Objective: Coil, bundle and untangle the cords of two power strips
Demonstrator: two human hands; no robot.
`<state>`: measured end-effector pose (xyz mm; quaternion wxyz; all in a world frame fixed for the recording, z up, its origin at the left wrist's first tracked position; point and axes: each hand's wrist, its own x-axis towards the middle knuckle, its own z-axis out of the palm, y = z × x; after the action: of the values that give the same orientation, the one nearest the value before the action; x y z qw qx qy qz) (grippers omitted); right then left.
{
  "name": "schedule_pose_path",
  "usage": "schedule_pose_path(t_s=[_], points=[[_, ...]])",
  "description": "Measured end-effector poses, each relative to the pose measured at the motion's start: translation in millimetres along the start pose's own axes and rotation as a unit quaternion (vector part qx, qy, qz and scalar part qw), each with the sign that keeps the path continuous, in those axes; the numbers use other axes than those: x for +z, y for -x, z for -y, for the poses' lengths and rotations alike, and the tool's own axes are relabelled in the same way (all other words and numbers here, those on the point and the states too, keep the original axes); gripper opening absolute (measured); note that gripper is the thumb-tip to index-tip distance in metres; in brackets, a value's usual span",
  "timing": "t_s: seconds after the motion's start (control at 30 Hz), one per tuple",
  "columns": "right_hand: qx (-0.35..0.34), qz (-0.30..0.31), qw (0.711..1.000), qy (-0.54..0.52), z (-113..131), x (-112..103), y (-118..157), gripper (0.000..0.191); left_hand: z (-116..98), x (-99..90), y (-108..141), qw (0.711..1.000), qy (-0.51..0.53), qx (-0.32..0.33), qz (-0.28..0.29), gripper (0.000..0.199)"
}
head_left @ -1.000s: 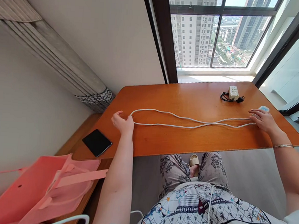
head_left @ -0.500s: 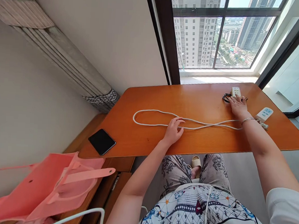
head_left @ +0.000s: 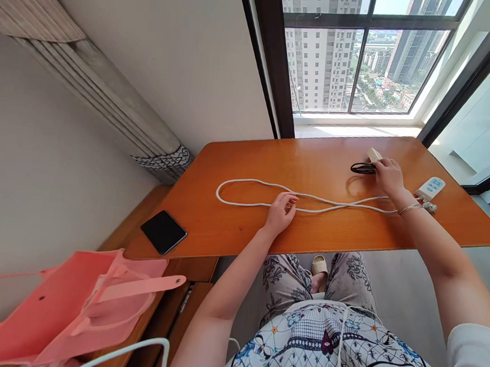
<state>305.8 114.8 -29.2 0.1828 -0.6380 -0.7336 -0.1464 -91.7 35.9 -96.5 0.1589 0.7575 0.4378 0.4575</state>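
Note:
My right hand [head_left: 389,175] is closed on a small power strip [head_left: 374,155] and its coiled black cable [head_left: 362,168], which it holds a little above the back right of the table. A long white cable [head_left: 249,204] lies in a stretched loop along the middle of the table. My left hand [head_left: 281,211] rests over its near strand, fingers loosely curled and somewhat apart, gripping nothing that I can see. The white cable runs right, toward a white power strip [head_left: 430,188], beside my right wrist.
The orange-brown wooden table [head_left: 208,231] stands against the window [head_left: 357,68]. A black phone [head_left: 163,232] lies at its left front corner. Below that corner is an open pink bag [head_left: 73,300]. A curtain [head_left: 120,102] hangs at the left.
My right hand has closed on the small power strip and black cable and lifted them, shifting them slightly left. My left hand's fingers have curled in a little over the white cable.

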Motion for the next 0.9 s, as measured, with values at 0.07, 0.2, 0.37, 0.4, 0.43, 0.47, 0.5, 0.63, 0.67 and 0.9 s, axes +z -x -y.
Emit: schedule_pose_path(t_s=[0.07, 0.2, 0.37, 0.4, 0.43, 0.47, 0.5, 0.63, 0.67, 0.9], points=[[0.003, -0.053, 0.997, -0.056, 10, -11, 3, 0.042, -6, 2.8, -3, 1.0, 0.011, 0.005, -0.008, 0.021], [-0.023, -0.118, 0.983, -0.139, 34, -32, 2, 0.041, -24, 13.7, -11, 0.999, 0.053, -0.009, 0.0, 0.026], [-0.073, -0.143, 0.965, -0.206, 70, -40, 0, 0.042, -55, 34.2, -33, 0.987, 0.157, -0.021, 0.025, 0.045], [-0.086, -0.151, 0.961, -0.213, 76, -38, 0, 0.041, -61, 37.9, -39, 0.982, 0.185, -0.031, 0.029, 0.049], [-0.102, -0.161, 0.957, -0.22, 82, -36, 0, 0.039, -66, 41.2, -45, 0.975, 0.216, -0.047, 0.037, 0.051], [-0.121, -0.171, 0.951, -0.226, 87, -33, 0, 0.038, -71, 43.9, -51, 0.965, 0.248, -0.068, 0.047, 0.051], [-0.141, -0.181, 0.946, -0.23, 91, -31, 0, 0.036, -76, 45.8, -57, 0.953, 0.282, -0.09, 0.06, 0.049], [-0.194, -0.181, 0.937, -0.226, 99, -25, 3, 0.029, -88, 43.7, -74, 0.894, 0.4, -0.192, 0.061, 0.028], [-0.201, -0.172, 0.938, -0.224, 99, -24, 5, 0.029, -90, 40.5, -76, 0.88, 0.42, -0.217, 0.036, 0.024], [-0.27, -0.017, 0.93, -0.251, 80, -19, 29, 0.069, -95, 4.4, -80, 0.833, 0.484, -0.234, -0.13, 0.009]])
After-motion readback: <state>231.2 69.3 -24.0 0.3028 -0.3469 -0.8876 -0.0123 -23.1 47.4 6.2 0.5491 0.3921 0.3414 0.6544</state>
